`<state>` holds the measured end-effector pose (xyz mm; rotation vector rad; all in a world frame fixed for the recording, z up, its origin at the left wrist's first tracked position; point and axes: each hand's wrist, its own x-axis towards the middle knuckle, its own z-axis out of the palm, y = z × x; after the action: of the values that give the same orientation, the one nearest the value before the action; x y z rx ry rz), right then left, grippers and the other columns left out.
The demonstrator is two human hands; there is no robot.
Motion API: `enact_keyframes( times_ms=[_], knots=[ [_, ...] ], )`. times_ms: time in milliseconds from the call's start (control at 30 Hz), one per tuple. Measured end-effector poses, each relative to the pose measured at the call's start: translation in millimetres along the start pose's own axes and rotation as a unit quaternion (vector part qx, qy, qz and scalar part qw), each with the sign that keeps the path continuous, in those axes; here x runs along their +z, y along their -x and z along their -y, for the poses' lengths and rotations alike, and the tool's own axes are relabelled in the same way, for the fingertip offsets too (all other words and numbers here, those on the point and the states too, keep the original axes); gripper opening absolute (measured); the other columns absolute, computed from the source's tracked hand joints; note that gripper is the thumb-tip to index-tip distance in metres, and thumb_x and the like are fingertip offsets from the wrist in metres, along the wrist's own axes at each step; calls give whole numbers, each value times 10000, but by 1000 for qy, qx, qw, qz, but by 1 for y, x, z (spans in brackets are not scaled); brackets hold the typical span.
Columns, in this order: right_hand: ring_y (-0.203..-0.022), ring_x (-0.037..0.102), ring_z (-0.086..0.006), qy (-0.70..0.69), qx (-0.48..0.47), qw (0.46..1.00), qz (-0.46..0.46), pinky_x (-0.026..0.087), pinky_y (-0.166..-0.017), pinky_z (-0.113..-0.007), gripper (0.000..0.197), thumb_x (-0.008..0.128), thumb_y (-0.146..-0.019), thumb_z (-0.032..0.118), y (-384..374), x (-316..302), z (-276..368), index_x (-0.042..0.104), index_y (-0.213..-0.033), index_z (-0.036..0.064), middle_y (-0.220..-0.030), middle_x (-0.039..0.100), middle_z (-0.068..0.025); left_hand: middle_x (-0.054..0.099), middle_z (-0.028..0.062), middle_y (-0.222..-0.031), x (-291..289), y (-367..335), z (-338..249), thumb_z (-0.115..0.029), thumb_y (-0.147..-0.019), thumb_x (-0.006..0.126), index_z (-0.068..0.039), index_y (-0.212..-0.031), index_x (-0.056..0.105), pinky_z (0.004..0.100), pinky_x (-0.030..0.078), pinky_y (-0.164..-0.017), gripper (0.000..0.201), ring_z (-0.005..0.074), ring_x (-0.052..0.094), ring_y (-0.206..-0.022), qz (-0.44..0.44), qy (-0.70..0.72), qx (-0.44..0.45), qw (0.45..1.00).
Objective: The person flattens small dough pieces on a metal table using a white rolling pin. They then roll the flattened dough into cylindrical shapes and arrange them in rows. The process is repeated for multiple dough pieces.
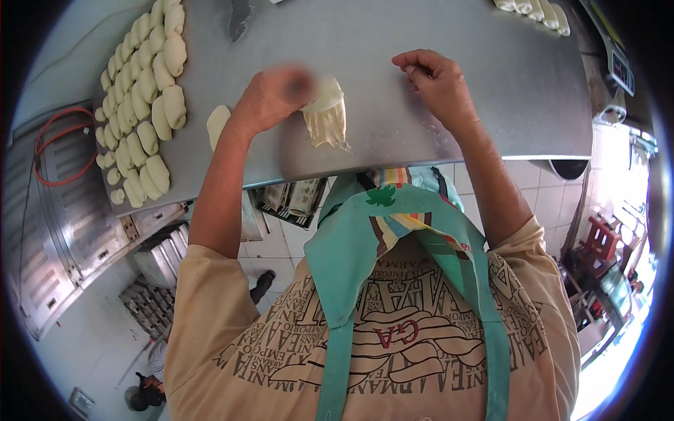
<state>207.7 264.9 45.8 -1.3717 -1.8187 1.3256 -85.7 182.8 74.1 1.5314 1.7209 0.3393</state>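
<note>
My left hand [270, 98] is over the metal table, left of centre, its fingers closed at the upper edge of a pale, thinly stretched piece of dough [327, 121]. Its fingertips are blurred. The dough's ragged lower end trails towards the table's near edge. To the right, apart from the dough, my right hand [441, 88] hovers with loosely bent fingers, thumb and forefinger slightly apart and nothing visible between them. A flat oval dough piece [218, 126] lies beside my left forearm.
Many rolled dough pieces [144, 91] stand in rows along the left of the steel table [379, 140]. More rolls [537, 12] lie at the far right, near a scale [620, 70]. A dark crate [288, 203] is below the near edge. Another person [149, 386] is at lower left.
</note>
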Motion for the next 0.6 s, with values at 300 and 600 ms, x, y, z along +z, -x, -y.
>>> enact_keyframes(
  times_ms=[300, 600],
  knots=[
    [-882, 708, -163, -28, 41, 996, -75, 564, -867, -315, 258, 600, -954, 101, 35, -35, -33, 771, -1145, 73, -974, 769, -79, 677, 112, -1076, 41, 27, -39, -95, -700, 857, -62, -1180, 660, 444, 483, -1008, 520, 317, 644, -1025, -17, -282, 75, 956],
    [-839, 682, -127, -65, 64, 990, -108, 561, -812, -286, 255, 603, -953, 80, 53, -58, -59, 778, -1138, 69, -938, 762, -60, 635, 158, -1202, 63, 56, -37, -152, -703, 886, -45, -1246, 548, 472, 482, -992, 648, 374, 615, -1122, -10, -165, 62, 984]
  ],
)
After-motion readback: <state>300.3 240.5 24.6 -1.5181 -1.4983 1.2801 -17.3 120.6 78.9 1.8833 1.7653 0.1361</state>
